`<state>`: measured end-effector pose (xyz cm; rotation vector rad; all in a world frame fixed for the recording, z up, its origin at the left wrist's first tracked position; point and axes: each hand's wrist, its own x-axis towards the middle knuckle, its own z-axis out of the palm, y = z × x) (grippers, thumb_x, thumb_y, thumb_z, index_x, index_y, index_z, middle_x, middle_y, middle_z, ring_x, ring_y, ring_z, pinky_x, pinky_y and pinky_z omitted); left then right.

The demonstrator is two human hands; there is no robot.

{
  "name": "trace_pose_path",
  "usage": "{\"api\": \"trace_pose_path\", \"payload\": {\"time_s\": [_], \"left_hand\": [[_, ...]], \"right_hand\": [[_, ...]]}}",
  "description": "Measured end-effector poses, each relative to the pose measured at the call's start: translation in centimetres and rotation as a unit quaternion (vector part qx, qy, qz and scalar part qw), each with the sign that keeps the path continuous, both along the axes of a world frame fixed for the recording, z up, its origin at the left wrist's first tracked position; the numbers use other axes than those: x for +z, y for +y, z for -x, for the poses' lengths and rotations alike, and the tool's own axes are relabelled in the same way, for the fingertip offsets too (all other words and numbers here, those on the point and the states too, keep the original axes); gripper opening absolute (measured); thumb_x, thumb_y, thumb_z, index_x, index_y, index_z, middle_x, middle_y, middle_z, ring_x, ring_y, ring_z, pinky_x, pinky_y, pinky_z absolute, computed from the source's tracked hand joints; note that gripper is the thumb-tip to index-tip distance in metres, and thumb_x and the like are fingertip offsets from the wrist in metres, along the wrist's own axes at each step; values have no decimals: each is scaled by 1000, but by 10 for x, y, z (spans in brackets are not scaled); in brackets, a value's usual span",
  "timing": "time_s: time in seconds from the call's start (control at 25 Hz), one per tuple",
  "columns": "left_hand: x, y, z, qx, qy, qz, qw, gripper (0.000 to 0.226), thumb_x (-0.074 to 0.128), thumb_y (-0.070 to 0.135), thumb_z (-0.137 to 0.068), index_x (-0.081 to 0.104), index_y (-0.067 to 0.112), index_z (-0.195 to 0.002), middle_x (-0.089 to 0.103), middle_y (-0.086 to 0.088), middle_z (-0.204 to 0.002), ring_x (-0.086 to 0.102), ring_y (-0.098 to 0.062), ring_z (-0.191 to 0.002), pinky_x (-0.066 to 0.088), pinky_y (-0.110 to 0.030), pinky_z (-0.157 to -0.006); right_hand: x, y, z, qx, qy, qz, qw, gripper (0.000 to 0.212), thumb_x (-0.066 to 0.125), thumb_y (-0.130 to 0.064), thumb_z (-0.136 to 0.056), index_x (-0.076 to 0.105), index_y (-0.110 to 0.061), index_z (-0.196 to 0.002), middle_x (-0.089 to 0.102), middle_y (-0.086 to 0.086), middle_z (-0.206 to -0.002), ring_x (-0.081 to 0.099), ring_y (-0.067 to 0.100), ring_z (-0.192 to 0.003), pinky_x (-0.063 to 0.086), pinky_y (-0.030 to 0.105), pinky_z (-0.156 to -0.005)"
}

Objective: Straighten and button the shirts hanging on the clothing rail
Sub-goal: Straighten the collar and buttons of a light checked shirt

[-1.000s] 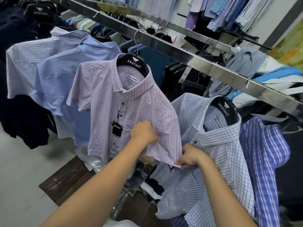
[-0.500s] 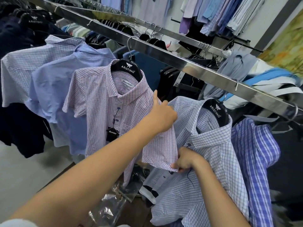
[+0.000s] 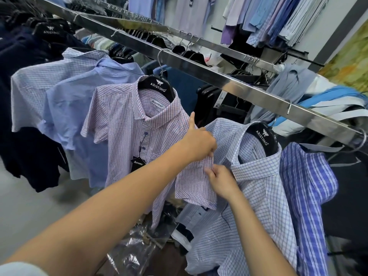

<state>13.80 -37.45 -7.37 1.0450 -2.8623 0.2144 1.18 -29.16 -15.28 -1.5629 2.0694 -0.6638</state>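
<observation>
pink shirt [image 3: 127,126]: fine pink-and-blue check on white
buttons [image 3: 146,133]: dark blue, on the pink shirt
white shirt [image 3: 264,198]: white with a wider blue windowpane check
striped shirt [image 3: 304,186]: violet-blue with thin white stripes
blue shirt [image 3: 73,110]: plain pale blue
left shirt [image 3: 35,84]: whitish with a faint lilac check
dark clothes [image 3: 25,156]: plain navy
hangers [image 3: 155,86]: black, white lettering
tag [image 3: 137,163]: black, white lettering
rail [image 3: 249,89]: shiny silver
floor [image 3: 23,212]: pale grey

Pale grey floor [image 3: 22,212], white wall [image 3: 329,12] (dark strip [image 3: 338,30] alongside)
</observation>
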Motion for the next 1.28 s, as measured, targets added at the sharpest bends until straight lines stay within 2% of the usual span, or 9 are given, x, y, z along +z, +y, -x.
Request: {"api": "trace_pose_path", "payload": {"time_s": [0.08, 0.16, 0.32, 0.52, 0.64, 0.72, 0.96, 1.12, 1.28], "left_hand": [[-4, -5, -1, -8, 21, 1, 1000, 17, 61, 37, -94, 66, 26, -82, 54, 11, -86, 54, -19, -109, -12, -77, -107], [-9, -10, 0, -12, 33, 6, 999, 18, 62, 36, -94, 66, 25, -79, 55, 10, -83, 54, -18, -105, -15, -74, -106], [-16, -20, 5, -16, 76, 8, 997, 10, 66, 34, -91, 72, 25, -90, 64, 8, -90, 56, -18, -104, -18, -67, -109], [-16, -30, -1, -74, 156, -23, 985, 25, 74, 32, -85, 71, 23, -108, 63, 3, -110, 53, -20, -114, 13, -54, -121], [-20, -34, -9, -102, 223, -52, 968, 24, 78, 26, -82, 73, 19, -104, 63, 2, -111, 53, -22, -109, 45, -49, -100], [-23, -36, -16, -100, 248, -63, 962, 20, 77, 23, -84, 73, 17, -102, 63, 2, -113, 54, -21, -109, 51, -46, -88], [-10, -46, -54, -88, 321, -32, 942, 13, 69, 26, -89, 72, 19, -99, 62, 4, -104, 58, -17, -102, 47, -32, -90], [5, -58, -96, -35, 391, 4, 920, 9, 67, 26, -89, 71, 20, -95, 62, 5, -97, 57, -15, -95, 46, -30, -86], [16, -77, -148, 61, 451, 32, 890, 16, 69, 24, -84, 69, 17, -98, 63, 3, -99, 58, -15, -96, 44, -28, -88]], "right_hand": [[-16, 5, 8, 0, 81, -114, 990, 33, 59, -30, -101, 51, -14, -73, 58, 2, -72, 52, 13, -63, 43, 30, -60], [-26, 12, 11, -2, 89, -210, 974, 23, 62, -32, -99, 60, -9, -100, 65, 7, -104, 60, 17, -87, 47, 29, -79], [-22, 16, 9, -2, 97, -227, 969, 38, 66, -37, -95, 63, -8, -121, 66, 7, -125, 64, 24, -111, 50, 31, -98], [0, 10, -5, 7, 94, -221, 971, 41, 62, -42, -97, 64, -12, -125, 64, 4, -129, 61, 26, -119, 46, 30, -98], [3, -6, -10, -7, 110, -212, 971, 47, 63, -49, -94, 64, -9, -118, 64, 9, -125, 63, 27, -113, 50, 36, -97], [2, -17, -12, -22, 111, -186, 976, 47, 65, -51, -91, 67, -8, -111, 67, 9, -116, 67, 25, -101, 53, 34, -88], [20, -33, -30, -32, 74, 7, 997, 35, 64, -34, -93, 69, -15, -121, 73, -2, -110, 68, 17, -101, 52, 29, -92], [37, -50, -51, -25, 44, 183, 982, 39, 63, -23, -91, 64, -18, -130, 69, -4, -124, 64, 15, -113, 51, 36, -101], [57, -74, -76, -37, 41, 250, 967, 57, 62, -21, -92, 48, -14, -147, 53, 0, -146, 48, 17, -133, 31, 24, -112]]}}
